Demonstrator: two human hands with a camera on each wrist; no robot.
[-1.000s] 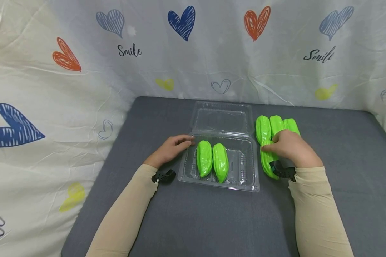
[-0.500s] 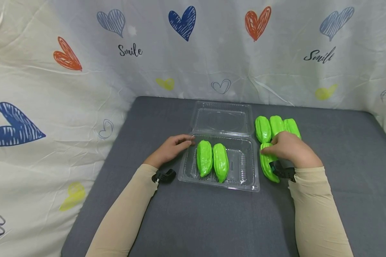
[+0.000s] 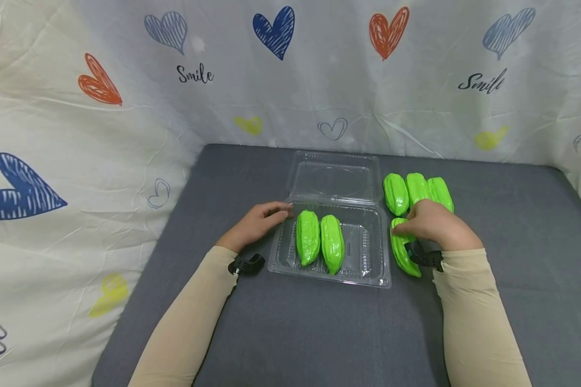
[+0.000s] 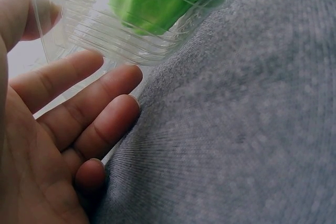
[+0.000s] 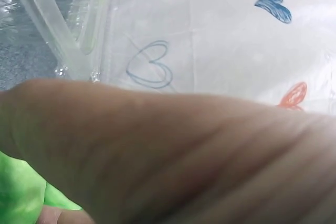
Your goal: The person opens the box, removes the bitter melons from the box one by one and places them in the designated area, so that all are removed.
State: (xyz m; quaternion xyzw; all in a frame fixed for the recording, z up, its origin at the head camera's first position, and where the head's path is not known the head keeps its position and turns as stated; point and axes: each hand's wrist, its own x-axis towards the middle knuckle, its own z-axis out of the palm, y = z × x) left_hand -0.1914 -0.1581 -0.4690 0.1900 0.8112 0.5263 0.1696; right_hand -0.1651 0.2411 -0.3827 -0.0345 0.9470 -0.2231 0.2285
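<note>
Right hand point(image 3: 438, 224) pinches a green gourd point(image 3: 401, 252) just right of a clear plastic container point(image 3: 354, 232) holding two more gourds point(image 3: 307, 239); left hand point(image 3: 254, 226), fingers relaxed and slightly apart, rests at its left rim. Behind, a heart-patterned white curtain point(image 3: 290, 91) reads "Smile" twice in black script.

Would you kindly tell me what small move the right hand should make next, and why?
Probably lift the near green vegetable and carry it left into the open container: the right hand seems to have it pinched, two matching vegetables lie inside, and the container's right side shows bare floor, while the left hand is at its left rim.
</note>
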